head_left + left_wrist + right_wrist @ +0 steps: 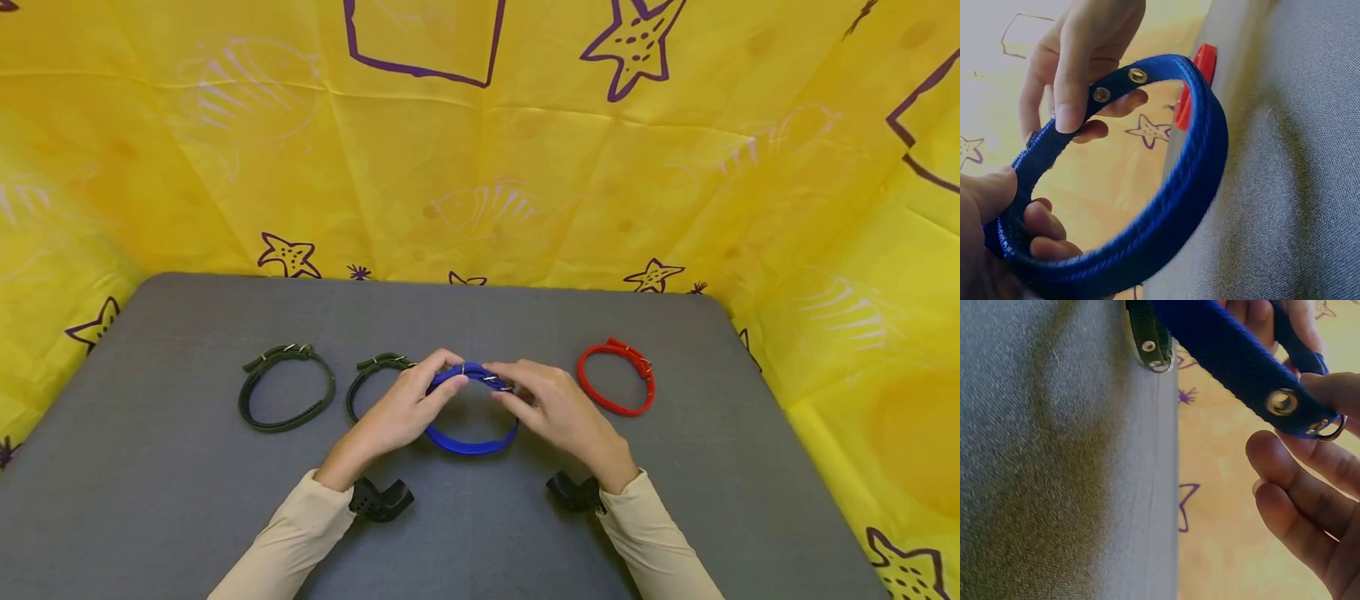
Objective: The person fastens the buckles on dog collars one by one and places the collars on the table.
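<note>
A blue buckle collar (471, 447) is held up in a closed loop between both hands, above the table. My left hand (401, 407) pinches its upper left part between thumb and fingers. At the upper right, by the metal buckle (491, 379), my right hand (567, 410) pinches the strap. Metal eyelets (1102, 95) show on the strap in the left wrist view, near the right thumb. In the right wrist view a metal ring (1335, 429) sits at the right fingers, and some of those fingers are off the strap.
A dark green collar (287, 426) lies at the left of the grey table (480, 533). Another green collar (352, 393) is partly hidden behind my left hand. A red collar (617, 407) lies right of my right hand. Yellow patterned cloth (480, 158) hangs behind the table.
</note>
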`<state>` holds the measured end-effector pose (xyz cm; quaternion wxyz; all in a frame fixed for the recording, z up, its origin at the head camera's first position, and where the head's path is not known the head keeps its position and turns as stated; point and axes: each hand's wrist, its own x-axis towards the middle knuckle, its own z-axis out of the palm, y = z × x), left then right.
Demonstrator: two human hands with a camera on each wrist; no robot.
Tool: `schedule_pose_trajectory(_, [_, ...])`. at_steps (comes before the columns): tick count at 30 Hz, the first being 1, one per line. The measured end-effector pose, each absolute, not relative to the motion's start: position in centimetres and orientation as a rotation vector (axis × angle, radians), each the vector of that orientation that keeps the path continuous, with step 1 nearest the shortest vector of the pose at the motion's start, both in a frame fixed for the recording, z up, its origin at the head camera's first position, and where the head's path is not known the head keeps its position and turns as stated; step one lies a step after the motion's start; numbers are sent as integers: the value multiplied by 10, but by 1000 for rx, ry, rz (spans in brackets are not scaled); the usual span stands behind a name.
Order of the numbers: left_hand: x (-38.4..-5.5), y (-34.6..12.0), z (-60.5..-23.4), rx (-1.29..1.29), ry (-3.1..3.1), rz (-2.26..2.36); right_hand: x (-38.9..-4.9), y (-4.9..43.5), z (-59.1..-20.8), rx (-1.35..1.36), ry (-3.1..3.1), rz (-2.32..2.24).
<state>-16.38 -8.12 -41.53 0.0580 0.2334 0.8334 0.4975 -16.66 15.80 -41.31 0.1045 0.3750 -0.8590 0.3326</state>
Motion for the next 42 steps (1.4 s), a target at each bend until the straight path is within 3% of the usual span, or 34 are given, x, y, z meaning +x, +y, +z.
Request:
schedule_pose_trajectory(13, [-164,-81,-416,705,2533,1456,-169,158,-416,1142,-2467,923])
schedule_pose_trajectory(30, [-170,-79,-426,635,2656,1404,-177,165,-423,716,-2789,952])
schedule_pose_trajectory(42, [-170,-74,-431,563,2784,1354,-182,179,-420,805,-3015,1204])
